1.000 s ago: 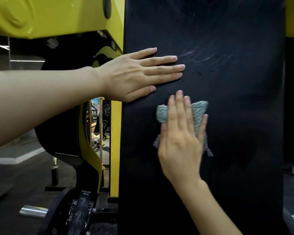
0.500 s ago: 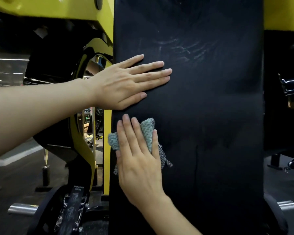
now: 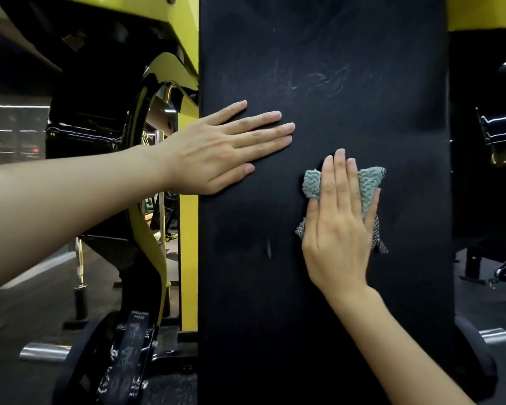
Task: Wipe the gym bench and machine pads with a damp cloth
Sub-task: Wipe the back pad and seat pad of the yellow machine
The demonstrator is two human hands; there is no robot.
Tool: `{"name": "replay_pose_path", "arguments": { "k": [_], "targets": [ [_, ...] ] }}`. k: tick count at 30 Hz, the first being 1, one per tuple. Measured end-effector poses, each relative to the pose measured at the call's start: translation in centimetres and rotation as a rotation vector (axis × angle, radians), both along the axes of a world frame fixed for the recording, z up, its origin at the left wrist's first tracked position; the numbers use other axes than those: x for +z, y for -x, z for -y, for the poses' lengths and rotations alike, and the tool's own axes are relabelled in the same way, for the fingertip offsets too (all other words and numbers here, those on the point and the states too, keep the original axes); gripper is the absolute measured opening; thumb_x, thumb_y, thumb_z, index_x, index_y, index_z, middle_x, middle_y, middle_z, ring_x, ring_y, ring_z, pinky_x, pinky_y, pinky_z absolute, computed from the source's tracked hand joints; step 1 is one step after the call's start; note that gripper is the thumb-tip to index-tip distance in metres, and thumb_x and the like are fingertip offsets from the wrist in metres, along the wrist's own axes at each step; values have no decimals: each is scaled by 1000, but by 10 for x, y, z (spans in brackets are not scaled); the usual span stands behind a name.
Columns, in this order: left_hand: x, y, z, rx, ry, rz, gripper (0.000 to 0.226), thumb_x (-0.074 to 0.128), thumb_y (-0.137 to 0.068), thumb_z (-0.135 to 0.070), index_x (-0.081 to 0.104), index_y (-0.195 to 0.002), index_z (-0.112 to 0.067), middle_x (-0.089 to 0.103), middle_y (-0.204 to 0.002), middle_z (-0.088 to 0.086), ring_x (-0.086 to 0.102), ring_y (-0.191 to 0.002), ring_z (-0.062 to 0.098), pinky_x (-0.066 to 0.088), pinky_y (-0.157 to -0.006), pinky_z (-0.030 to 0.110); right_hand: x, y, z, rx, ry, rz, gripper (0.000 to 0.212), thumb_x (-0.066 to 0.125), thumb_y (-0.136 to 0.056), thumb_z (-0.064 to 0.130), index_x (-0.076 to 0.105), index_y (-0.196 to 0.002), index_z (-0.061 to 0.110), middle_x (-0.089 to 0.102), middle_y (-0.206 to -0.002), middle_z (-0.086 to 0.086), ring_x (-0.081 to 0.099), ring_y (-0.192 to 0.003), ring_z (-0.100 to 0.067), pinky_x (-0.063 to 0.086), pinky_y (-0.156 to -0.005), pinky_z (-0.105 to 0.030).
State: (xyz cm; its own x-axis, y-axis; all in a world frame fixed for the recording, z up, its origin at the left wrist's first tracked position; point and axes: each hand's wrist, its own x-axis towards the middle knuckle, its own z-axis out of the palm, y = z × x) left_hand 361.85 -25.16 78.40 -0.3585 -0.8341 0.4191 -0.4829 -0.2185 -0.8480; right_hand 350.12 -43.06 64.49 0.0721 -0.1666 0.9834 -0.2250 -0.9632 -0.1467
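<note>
- Presses teal cloth (image 3: pixel 370 185) flat against black back pad (image 3: pixel 319 302) toward 3 o'clock with right hand (image 3: pixel 338 229), fingers straight and together.
- Lays left hand (image 3: pixel 216 150) flat over pad's 9 o'clock edge, fingers straight.
- Shows bare pad surface toward 12 and 6 o'clock.

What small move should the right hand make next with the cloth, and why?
Probably slide the cloth up the pad toward the pale streaks above it. The right hand presses it flat at mid-height, while the left hand rests flat near the pad's left edge.
</note>
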Motion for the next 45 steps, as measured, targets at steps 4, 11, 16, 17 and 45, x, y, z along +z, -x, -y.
{"name": "replay_pose_path", "arguments": {
  "k": [4,11,16,17,45],
  "targets": [
    [-4,0,-1,-6,5,9,56,22,-104,-32,16,-158,-17,13,-166,-1,8,-153,19,5,-124,46,-15,-17,-33,-6,-23,12,57,29,-102,26,20,-156,9,14,-165,-6,9,-152,-19,5,-122,-50],
    [-12,-5,-2,-3,27,40,56,21,-105,-32,15,-159,-18,12,-166,-1,7,-153,19,7,-124,47,-54,-41,-94,98,112,-89,58,30,-101,26,21,-156,10,15,-165,-4,7,-152,-19,5,-122,-51],
    [-15,-7,-3,-10,22,37,56,20,-105,-34,14,-159,-18,12,-166,-2,6,-154,18,5,-124,47,-62,-37,-87,106,228,-164,57,31,-102,26,22,-156,12,16,-164,-2,9,-152,-16,4,-122,-48],
    [-16,-7,-3,-11,22,37,56,20,-105,-34,14,-159,-18,12,-166,-2,6,-154,18,5,-124,47,-61,-33,-81,105,227,-163,57,31,-101,25,23,-156,12,17,-164,-2,10,-152,-16,3,-122,-48],
    [-24,-22,-7,-168,-49,140,57,21,-104,-34,20,-158,-15,18,-164,1,13,-153,19,7,-124,50,-78,-35,-94,142,145,-135,57,35,-100,22,25,-156,13,17,-164,0,8,-152,-13,12,-121,-51]
  ]
}}
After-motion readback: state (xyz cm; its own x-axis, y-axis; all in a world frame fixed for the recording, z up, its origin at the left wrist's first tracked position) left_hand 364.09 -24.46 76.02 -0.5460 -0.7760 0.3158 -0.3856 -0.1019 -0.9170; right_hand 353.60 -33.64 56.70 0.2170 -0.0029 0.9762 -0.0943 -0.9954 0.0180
